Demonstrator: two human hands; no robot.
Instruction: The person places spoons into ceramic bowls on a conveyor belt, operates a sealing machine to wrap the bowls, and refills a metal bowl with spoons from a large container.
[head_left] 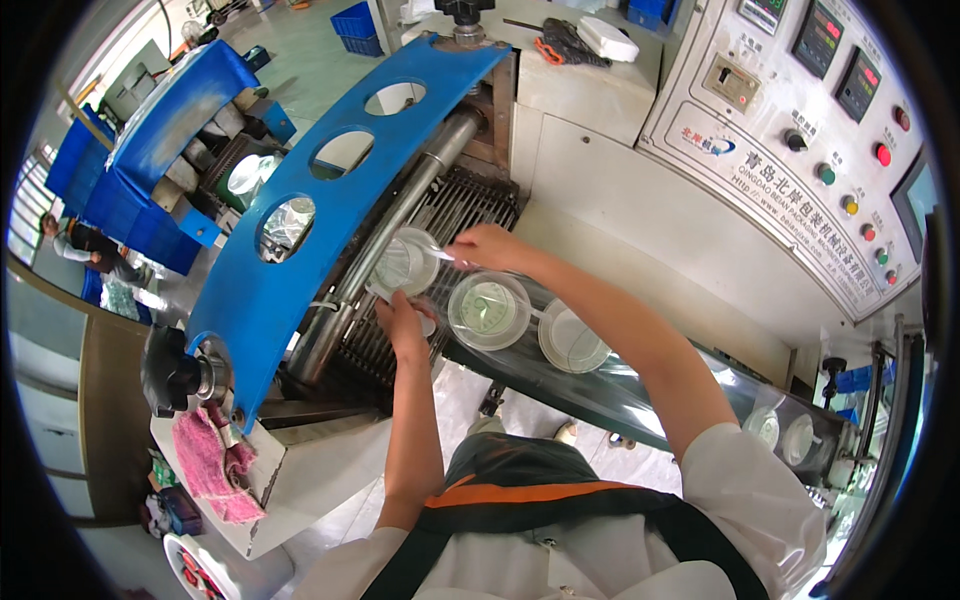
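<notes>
A round whitish bowl [408, 262] with a clear shiny surface sits over the metal rollers at the machine's mouth. My left hand [402, 325] grips its near edge, fingers partly hidden. From the bowl's right side my right hand [485, 247] pinches a small white strip; whether it is a handle or a blade, I cannot tell. Just right of my hands, a second bowl [490, 310] with a pale green, printed-looking centre lies on the dark conveyor belt [640, 400]. Beside it is a third white bowl [573, 337].
A blue metal plate [350, 160] with round holes slants over the rollers [465, 205]. A control panel [800, 150] rises at right. Farther down the belt lie two more bowls [797, 440]. A pink cloth [213, 465] hangs at lower left, near a black knob [172, 370].
</notes>
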